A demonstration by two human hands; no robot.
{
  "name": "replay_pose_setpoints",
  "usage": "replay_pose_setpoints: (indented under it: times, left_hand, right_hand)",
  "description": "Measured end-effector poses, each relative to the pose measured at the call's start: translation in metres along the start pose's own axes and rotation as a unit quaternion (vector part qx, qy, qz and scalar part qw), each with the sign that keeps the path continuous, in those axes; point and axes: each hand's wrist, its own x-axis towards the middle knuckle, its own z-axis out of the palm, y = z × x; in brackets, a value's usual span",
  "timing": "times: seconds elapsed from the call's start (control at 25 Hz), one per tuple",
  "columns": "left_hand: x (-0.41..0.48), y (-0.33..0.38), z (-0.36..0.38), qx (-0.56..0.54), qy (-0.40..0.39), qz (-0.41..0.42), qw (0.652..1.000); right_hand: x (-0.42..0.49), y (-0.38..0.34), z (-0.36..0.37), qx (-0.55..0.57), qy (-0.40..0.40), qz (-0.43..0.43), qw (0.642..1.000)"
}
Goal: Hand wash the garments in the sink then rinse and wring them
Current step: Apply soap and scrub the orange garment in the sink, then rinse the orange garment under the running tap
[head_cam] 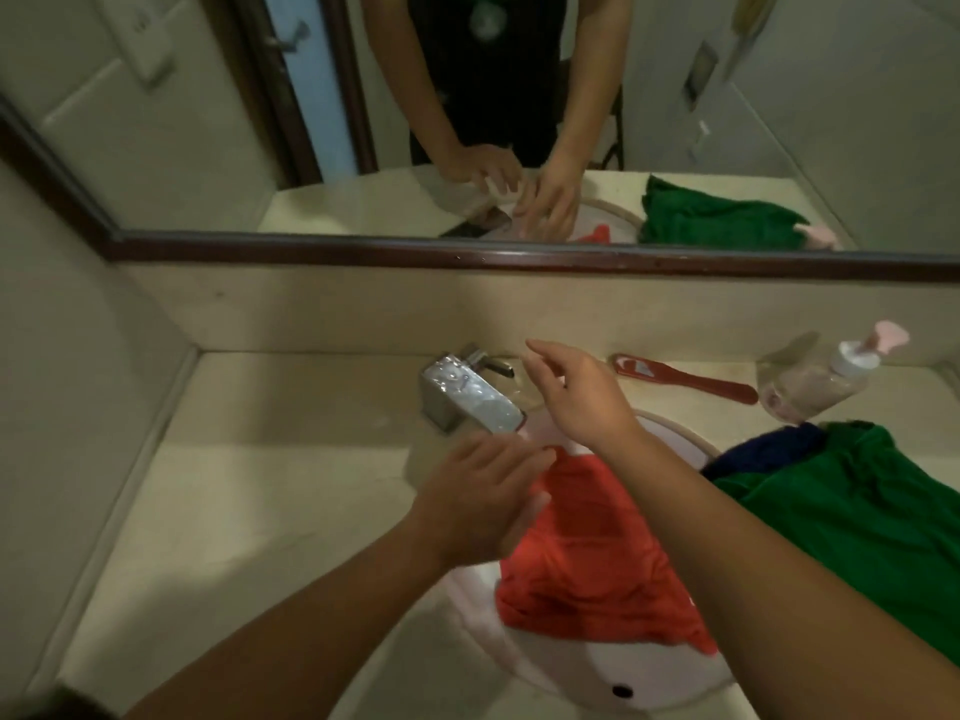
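Red garment (597, 558) is bunched in the sink (566, 678) right below both forearms, left hand (483, 506) at its far-left edge (too blurry to tell if it grips anything), right hand (576, 394) open, fingers loose, beyond by the faucet (467, 400).

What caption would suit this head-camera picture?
Left hand and right hand over a red garment in the sink, near the faucet.
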Motion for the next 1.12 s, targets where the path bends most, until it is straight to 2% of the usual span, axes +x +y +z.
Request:
replay_pose_setpoints:
  times: [0.12,0.28,0.4,0.64,0.76,0.84,0.92,1.0,1.08,1.12]
  left_hand:
    - [0.017,-0.045,-0.016,0.068,-0.038,-0.096,0.992]
    - [0.025,-0.088,0.004,0.048,-0.137,-0.174,0.974]
    - [0.019,-0.093,0.022,-0.005,-0.136,-0.193,0.972]
    - [0.015,-0.094,0.027,0.007,-0.132,-0.196,0.972]
    - [0.017,-0.092,0.024,-0.004,-0.161,-0.201,0.966]
    - [0.018,-0.087,0.018,0.034,-0.151,-0.203,0.967]
    - [0.018,-0.07,0.009,0.079,-0.094,-0.175,0.977]
    - [0.016,-0.038,0.01,0.076,-0.05,-0.08,0.993]
    - [0.007,0.003,0.023,0.036,-0.051,-0.006,0.998]
    - [0.002,0.021,0.035,0.017,-0.066,0.003,0.998]
  right_hand:
    - [0.012,-0.014,0.009,0.006,-0.038,0.026,0.999]
    - [0.018,-0.016,0.026,0.034,-0.045,0.064,0.996]
    - [0.024,-0.007,0.031,0.061,-0.026,0.07,0.995]
    - [0.05,0.007,0.034,-0.02,-0.045,0.063,0.997]
    - [0.042,0.005,0.032,-0.013,-0.022,0.091,0.996]
    - [0.017,0.012,0.02,0.007,-0.007,0.105,0.994]
    - [-0.015,0.024,0.006,0.008,0.0,0.106,0.994]
    - [-0.047,0.042,-0.008,0.0,-0.001,0.113,0.994]
    - [-0.077,0.062,-0.017,-0.031,-0.02,0.114,0.993]
    - [-0.091,0.075,-0.019,-0.041,-0.036,0.114,0.992]
